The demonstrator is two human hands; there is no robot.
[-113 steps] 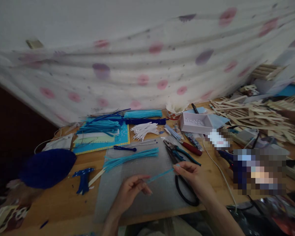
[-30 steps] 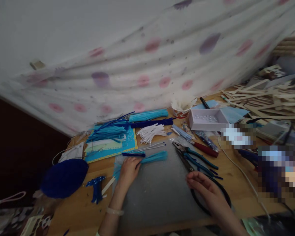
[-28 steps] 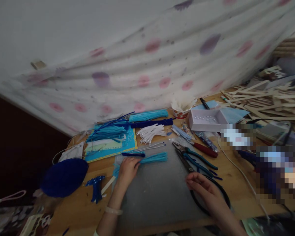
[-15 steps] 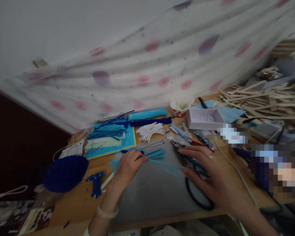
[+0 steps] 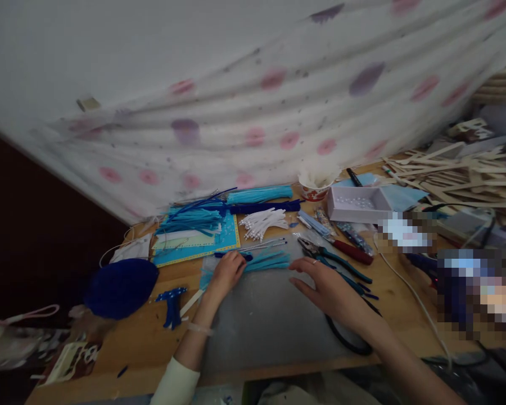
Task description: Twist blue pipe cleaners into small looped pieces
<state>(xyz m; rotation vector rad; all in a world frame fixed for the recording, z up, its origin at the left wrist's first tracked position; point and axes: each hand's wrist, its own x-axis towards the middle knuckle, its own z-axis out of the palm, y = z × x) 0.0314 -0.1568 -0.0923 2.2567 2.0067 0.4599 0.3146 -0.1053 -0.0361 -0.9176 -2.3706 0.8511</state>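
My left hand [image 5: 230,271] is closed over a bunch of light-blue pipe cleaners [image 5: 267,260] on the grey mat [image 5: 261,326]; the bunch sticks out to its right. My right hand [image 5: 320,284] is apart from it, fingers spread with nothing between them, near the bunch's right ends. Pliers with teal handles [image 5: 341,263] lie beyond my right hand, and a black loop of scissors [image 5: 348,342] shows partly under my right wrist. Above my left hand are beaded silver strips [image 5: 261,245] and a pile of white stems [image 5: 263,224].
Teal stems [image 5: 194,219] lie on a blue sheet [image 5: 172,257] at the left, near a dark-blue oval [image 5: 122,288]. A white box of pearls [image 5: 358,212], a paper cup [image 5: 315,192] and a red-handled tool [image 5: 354,252] stand or lie at the right, with wooden strips behind.
My right hand has moved left and away from the pliers. A long light-blue stem that stretched between the hands now lies with the bunch. The view has shifted slightly.
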